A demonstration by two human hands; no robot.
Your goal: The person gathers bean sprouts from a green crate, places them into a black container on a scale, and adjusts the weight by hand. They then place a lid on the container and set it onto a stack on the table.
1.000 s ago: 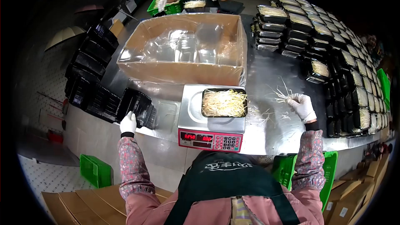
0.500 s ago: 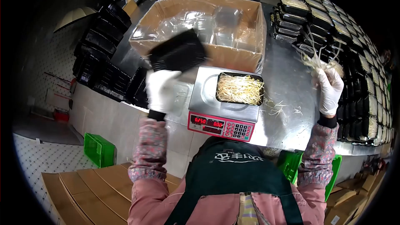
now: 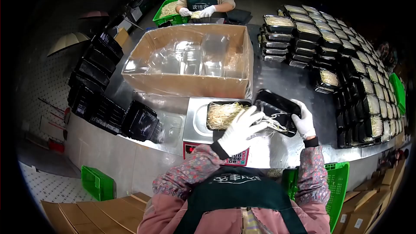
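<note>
My right hand (image 3: 304, 120), in a white glove, grips the right side of a black plastic tray (image 3: 275, 102), tilted beside the scale. A small bunch of bean sprouts (image 3: 276, 124) lies along that tray's near edge. My left hand (image 3: 238, 133), also gloved, reaches over the scale (image 3: 195, 123) with fingers spread, their tips close to those sprouts. Under and behind my left hand, a second black tray full of bean sprouts (image 3: 222, 115) rests on the scale's metal plate. My left hand and wrist partly cover the scale's red display panel (image 3: 236, 158).
A large carton (image 3: 186, 84) holding clear plastic lids stands behind the scale. Stacks of empty black trays (image 3: 141, 121) line the left side. Many filled packs (image 3: 329, 78) are stacked at right. Across the table, a person (image 3: 200, 0) in white gloves handles sprouts beside a green crate (image 3: 167, 11).
The black tray has gone from my left hand to my right, moving rightward past the scale. Sprouts from my right hand now lie in it. The view has tilted up.
</note>
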